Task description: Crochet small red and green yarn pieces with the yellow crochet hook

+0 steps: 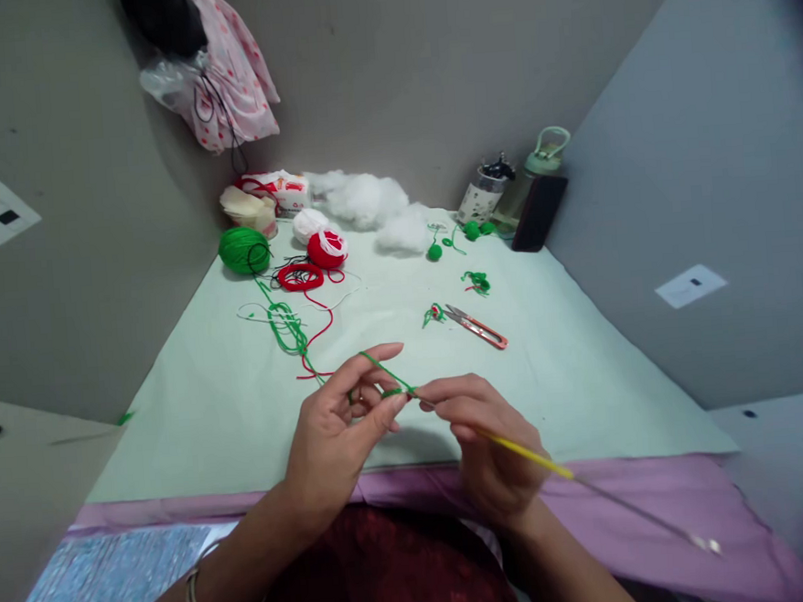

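Observation:
Near the front edge of the table, my left hand [345, 420] pinches a small piece of green crochet [392, 393] between thumb and finger. Green yarn [383, 368] runs taut over its raised index finger. My right hand [490, 441] is closed around a crochet hook [532, 457] with a yellow grip and a long metal shaft pointing down to the right. The hook's tip meets the green work at my left fingertips. From my left hand, loose green strands [286, 327] lead back toward a green yarn ball [243, 251].
Thread snips [477, 326] lie beyond my right hand, beside green scraps [434, 313]. Red yarn [302, 277], a red-and-white ball [327, 249] and white stuffing [367, 202] sit farther back. A green bottle [537, 177] and dark phone [539, 213] stand at the back right. Grey partitions [427, 79] enclose the table.

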Available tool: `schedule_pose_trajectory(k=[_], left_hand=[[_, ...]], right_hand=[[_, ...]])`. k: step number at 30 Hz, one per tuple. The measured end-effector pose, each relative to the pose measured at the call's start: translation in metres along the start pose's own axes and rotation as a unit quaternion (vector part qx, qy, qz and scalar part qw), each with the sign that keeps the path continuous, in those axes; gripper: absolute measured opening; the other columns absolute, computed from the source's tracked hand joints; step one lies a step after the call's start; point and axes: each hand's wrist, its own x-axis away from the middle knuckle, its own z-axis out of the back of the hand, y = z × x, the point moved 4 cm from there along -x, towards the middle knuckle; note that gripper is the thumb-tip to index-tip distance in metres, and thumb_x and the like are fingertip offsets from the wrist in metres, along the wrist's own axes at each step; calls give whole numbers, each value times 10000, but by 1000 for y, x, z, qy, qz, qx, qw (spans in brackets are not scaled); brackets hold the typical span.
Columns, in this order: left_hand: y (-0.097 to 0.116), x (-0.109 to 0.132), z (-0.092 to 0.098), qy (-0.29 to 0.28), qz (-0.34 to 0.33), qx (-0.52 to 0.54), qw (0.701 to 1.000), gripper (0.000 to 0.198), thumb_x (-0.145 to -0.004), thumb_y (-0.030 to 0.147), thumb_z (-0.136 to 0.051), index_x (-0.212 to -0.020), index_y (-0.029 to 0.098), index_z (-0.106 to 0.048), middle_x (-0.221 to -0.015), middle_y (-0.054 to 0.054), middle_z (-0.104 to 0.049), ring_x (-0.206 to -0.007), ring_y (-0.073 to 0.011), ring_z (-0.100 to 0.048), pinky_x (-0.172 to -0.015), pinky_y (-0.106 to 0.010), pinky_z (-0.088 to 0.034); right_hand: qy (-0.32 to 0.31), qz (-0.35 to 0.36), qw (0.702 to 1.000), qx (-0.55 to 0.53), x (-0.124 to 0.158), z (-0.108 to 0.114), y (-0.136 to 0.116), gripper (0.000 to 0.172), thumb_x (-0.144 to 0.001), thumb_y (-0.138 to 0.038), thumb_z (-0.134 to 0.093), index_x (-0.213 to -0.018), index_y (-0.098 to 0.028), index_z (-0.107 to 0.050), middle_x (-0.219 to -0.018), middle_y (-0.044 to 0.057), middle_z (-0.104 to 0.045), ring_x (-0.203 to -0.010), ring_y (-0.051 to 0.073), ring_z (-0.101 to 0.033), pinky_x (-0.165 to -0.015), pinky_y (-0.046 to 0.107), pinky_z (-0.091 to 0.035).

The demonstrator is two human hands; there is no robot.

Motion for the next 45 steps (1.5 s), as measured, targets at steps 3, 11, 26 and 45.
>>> schedule_pose_trajectory(k=[3, 11, 26, 45], left_hand=[[0, -1, -1, 6, -2, 2, 1000, 363, -824, 237, -859, -1183, 222, -802, -812, 35, -662, -620, -72, -623, -622, -181, -602], [-4, -4, 0, 19, 10, 26, 999, 427, -803, 260, -878, -1216, 212, -781, -840, 36, -661, -633, -75, -626, -626, -196, -606], [-3, -4, 2, 35, 10, -27, 999, 614, -782, 252, -853, -1373, 188, -701, -807, 41, -619, -569, -66, -527, -534, -180, -514], [-2, -4, -3, -80, 178, 218, 956, 638, -771, 288, -931, -1359, 175, -712, -751, 77, -532, -447, 18, -256, -390, -120, -298]], right_hand=[[30, -26, 998, -57, -2, -4, 4, 237, -1087, -192, -539, -1178, -256, -748, -1000, 68, -803, -949, 201, -765, -783, 353, -635], [61, -54, 994, -76, -3, -8, 8, 219, -1067, -179, -580, -1136, -271, -767, -965, 57, -821, -908, 212, -780, -770, 376, -648], [-7, 93, 985, 144, 12, -12, 3, 409, -1004, -89, -631, -1359, -276, -709, -1179, 117, -816, -1016, 214, -795, -740, 310, -675], [-10, 19, 999, 48, 2, -1, -4, 387, -1022, -99, -606, -1340, -277, -737, -1125, 87, -808, -960, 197, -790, -783, 307, -669]])
